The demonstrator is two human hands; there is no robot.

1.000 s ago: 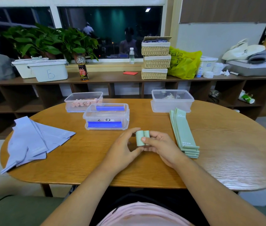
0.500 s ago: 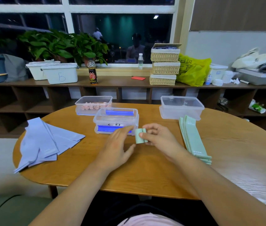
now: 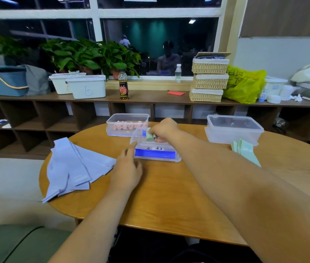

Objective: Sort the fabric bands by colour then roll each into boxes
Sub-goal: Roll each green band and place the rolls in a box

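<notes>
over the middle box (image 3: pixel 155 155), right hand (image 3: pixel 164 130) now pinches green roll (image 3: pixel 150 137), left hand (image 3: pixel 127 171) grip released, relaxed

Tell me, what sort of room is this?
Probably an office or workroom, at night: a long wooden shelf unit under a big dark window, with potted plants, lidded bins and stacked wicker baskets along it, and fabric bands laid on an oval wooden table.

A dark window (image 3: pixel 159 44) with white frames sits above a long brown shelf unit (image 3: pixel 36 118) lined with potted plants (image 3: pixel 93 56).
</notes>
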